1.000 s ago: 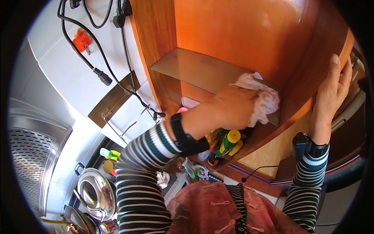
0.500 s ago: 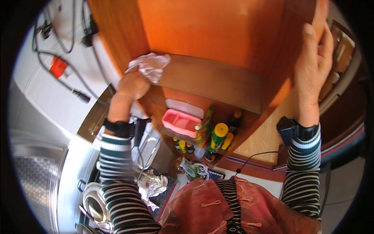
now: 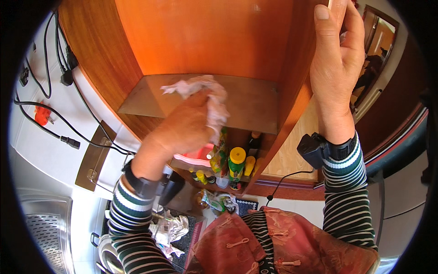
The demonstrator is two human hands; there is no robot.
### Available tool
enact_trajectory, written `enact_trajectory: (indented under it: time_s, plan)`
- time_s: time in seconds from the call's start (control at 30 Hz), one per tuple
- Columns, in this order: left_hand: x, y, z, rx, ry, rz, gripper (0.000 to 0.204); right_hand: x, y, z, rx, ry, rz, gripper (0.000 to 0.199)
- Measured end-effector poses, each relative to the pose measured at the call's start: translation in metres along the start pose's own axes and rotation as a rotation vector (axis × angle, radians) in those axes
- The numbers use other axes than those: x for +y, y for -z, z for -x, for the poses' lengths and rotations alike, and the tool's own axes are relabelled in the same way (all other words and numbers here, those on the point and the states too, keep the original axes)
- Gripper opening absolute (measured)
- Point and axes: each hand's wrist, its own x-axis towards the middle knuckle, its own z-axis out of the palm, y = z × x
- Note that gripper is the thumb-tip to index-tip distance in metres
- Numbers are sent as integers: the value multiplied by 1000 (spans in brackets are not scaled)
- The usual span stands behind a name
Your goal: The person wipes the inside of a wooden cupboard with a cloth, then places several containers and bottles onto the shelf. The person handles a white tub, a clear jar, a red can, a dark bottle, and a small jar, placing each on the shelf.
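Note:
My left hand [image 3: 185, 123] is closed on a crumpled pale pink cloth [image 3: 216, 102], pressed to the grey-brown shelf [image 3: 251, 98] of a wooden cabinet. The fingertips are partly hidden under the cloth. At the upper right my right hand [image 3: 337, 59] wraps round the cabinet's wooden front edge [image 3: 336, 11]. On the level below stand a pink divided box [image 3: 196, 157], partly covered by my left arm, a green bottle with a yellow cap [image 3: 237, 162] and several small bottles.
Black power cords [image 3: 45, 91] and a red plug [image 3: 42, 114] hang on the white wall at left. Below them are a metal sink [image 3: 45, 228] and a pot [image 3: 109, 255]. Crumpled paper or plastic [image 3: 171, 228] lies on the counter. A doorway [image 3: 376, 50] shows at right.
My left hand has slid the cloth from the shelf's left end to its middle. The view has shifted; my right hand still grips the cabinet edge.

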Motion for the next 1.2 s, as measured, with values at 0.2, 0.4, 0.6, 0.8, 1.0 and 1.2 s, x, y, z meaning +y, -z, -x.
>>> enact_trajectory:
  time_s: [0.2, 0.4, 0.6, 0.8, 1.0, 1.2]
  plan:
    - [28, -1, -24, 2, -71, 259, 73, 3, -3, 0, 40, 80, 107, 46]
    - [24, -7, -31, 59, 104, 297, 68, -3, 0, 3, 20, 43, 106, 46]
    - [40, -22, -78, 34, 69, 98, 46, 3, 2, 1, 19, 55, 91, 48]
    - [53, -28, -90, 0, -105, 127, 31, 5, 3, -3, 4, 127, 237, 49]
    - [28, -53, -103, 193, -363, 119, 37, -3, 10, 6, 31, -110, 297, 45]
    - [-33, -34, -106, -125, -89, 542, 41, -1, 16, 7, 16, -101, 294, 43]
